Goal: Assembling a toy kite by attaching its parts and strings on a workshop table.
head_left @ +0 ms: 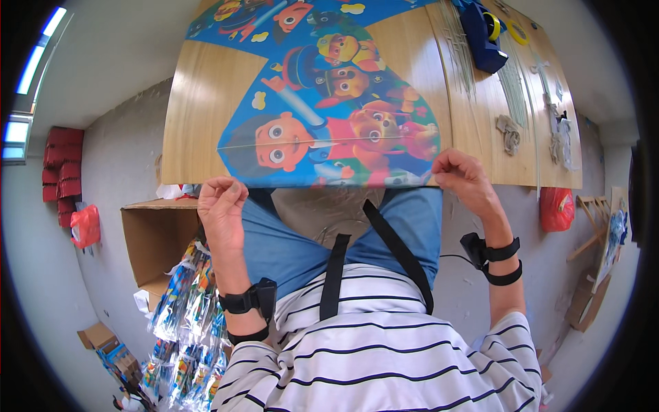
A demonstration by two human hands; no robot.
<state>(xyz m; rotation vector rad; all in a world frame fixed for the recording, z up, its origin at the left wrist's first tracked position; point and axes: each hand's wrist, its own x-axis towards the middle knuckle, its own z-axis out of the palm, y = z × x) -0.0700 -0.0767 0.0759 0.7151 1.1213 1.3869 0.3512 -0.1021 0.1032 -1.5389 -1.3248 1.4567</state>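
Both hands, left hand point(221, 200) & right hand point(461, 175), seem pinched shut on the kite point(329, 103) at the tabletop point(206, 103) near edge; uneven pull could probably crease or tear it.

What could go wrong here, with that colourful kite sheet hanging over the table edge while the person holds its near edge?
1. The kite sheet is thin; the left hand and right hand pinch its near edge, so an uneven pull might crease or tear it.
2. The thin rod across it may bend or snap if pressed.
3. The loose sticks on the wooden table could be swept off.
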